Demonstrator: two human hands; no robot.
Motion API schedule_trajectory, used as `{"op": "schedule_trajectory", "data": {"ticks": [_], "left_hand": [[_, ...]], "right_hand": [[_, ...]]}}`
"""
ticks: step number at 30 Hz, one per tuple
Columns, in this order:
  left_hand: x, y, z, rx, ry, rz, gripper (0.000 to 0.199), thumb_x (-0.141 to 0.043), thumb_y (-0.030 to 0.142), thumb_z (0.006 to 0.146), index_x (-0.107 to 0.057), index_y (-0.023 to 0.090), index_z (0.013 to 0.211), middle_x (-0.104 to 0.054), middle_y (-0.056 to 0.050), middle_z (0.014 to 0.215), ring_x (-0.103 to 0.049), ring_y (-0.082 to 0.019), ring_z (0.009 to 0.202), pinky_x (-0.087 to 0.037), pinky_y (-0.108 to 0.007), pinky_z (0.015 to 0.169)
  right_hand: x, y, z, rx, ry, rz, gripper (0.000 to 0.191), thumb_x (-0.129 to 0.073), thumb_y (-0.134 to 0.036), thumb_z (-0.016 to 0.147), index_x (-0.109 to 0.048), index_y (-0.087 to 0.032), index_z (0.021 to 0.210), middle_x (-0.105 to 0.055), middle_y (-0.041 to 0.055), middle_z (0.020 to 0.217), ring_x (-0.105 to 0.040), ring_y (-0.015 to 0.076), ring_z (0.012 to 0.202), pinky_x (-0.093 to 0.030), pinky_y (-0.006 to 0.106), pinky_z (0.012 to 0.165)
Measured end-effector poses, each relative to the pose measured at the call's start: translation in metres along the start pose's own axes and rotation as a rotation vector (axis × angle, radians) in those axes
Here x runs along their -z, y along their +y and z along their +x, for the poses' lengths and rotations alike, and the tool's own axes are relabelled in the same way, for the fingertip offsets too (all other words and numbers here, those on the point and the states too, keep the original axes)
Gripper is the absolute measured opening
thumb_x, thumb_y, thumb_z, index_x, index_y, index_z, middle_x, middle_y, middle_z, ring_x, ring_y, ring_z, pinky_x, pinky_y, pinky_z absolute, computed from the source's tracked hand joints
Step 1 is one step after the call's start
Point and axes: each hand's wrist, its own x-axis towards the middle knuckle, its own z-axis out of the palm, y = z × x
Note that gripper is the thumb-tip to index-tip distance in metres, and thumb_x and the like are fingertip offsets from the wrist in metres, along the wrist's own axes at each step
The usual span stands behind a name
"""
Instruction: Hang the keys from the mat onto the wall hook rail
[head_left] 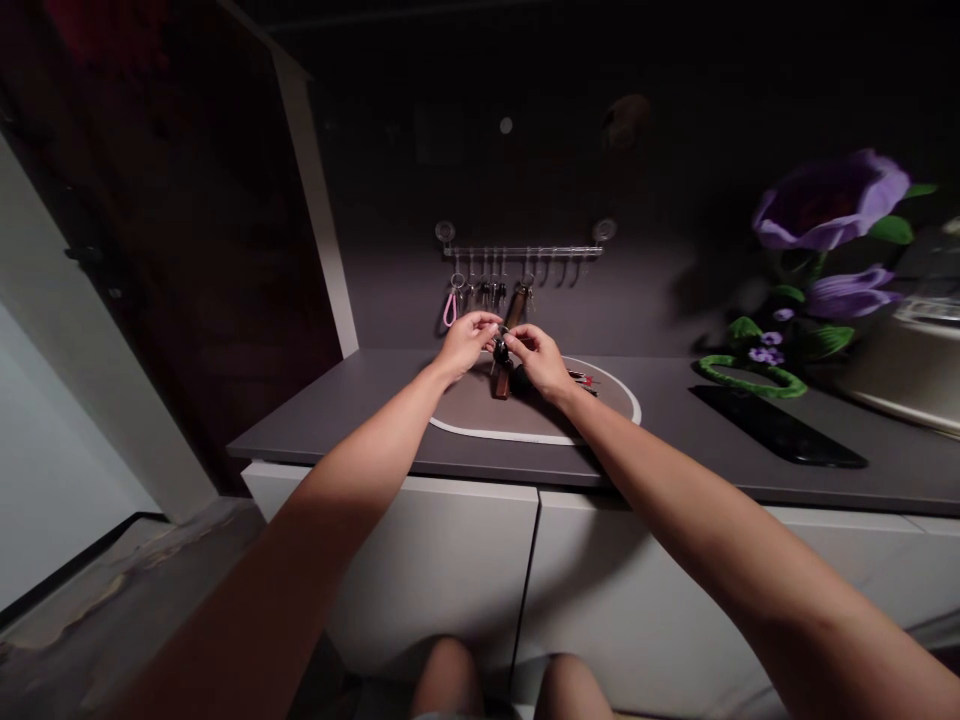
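Note:
My left hand (466, 346) and my right hand (540, 358) meet over an oval mat (487, 415). Between their fingertips is a key ring (504, 330), pinched from both sides, with dark keys (500, 350) hanging below it. A long brown bar-like piece (502, 385) shows under the hands, and a similar brown length rises behind them toward the rail; whether they are one thing I cannot tell. Partly behind my right wrist lie small red and metal items (583, 379), too small to name.
On the dark wall, a clear hook rail (525, 251) carries several key sets and a pink loop strap (451, 308). A black flat slab (780, 425) lies on the grey counter (675, 450), near purple flowers (832, 210) and a pale rounded object (911, 360). White cabinet doors (450, 570) are below.

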Motion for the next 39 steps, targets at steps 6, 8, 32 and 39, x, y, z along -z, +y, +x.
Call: {"op": "schedule_trajectory", "data": {"ticks": [6,8,32,39], "left_hand": [[-0.002,-0.007,0.000,-0.031,0.063,0.170,0.018,-0.047,0.027,0.081,-0.055,0.013,0.090,-0.057,-0.001,0.075,-0.051,-0.006,0.058,-0.044,-0.018,0.054],[-0.003,-0.007,-0.001,-0.057,0.109,0.306,0.020,-0.041,0.027,0.084,-0.055,0.013,0.087,-0.057,-0.001,0.073,-0.051,-0.007,0.059,-0.043,-0.019,0.056],[-0.022,-0.028,-0.009,-0.213,-0.157,1.057,0.034,-0.025,0.029,0.090,-0.056,0.018,0.080,-0.059,-0.006,0.084,-0.054,-0.016,0.082,-0.038,-0.028,0.072],[-0.024,-0.028,-0.008,-0.219,-0.173,1.036,0.034,-0.026,0.029,0.089,-0.055,0.017,0.076,-0.059,-0.006,0.081,-0.054,-0.016,0.081,-0.038,-0.028,0.071]], "right_hand": [[0.002,0.001,0.000,-0.018,0.006,0.059,0.024,-0.056,-0.041,0.069,-0.053,-0.017,0.074,-0.053,-0.0015,0.071,-0.048,0.0102,0.068,-0.041,0.024,0.071],[0.002,0.001,0.000,-0.038,0.020,0.106,0.025,-0.056,-0.042,0.069,-0.052,-0.018,0.075,-0.052,-0.0018,0.070,-0.047,0.0098,0.067,-0.042,0.024,0.071],[0.035,-0.025,0.077,-0.296,0.449,0.525,0.008,-0.053,-0.014,0.072,-0.047,-0.016,0.067,-0.047,-0.0049,0.046,-0.046,0.0073,0.037,-0.044,0.021,0.039],[0.035,-0.017,0.110,-0.358,0.491,0.549,0.013,-0.050,-0.011,0.075,-0.044,-0.016,0.064,-0.043,-0.0049,0.042,-0.045,0.0077,0.038,-0.044,0.021,0.039]]}}
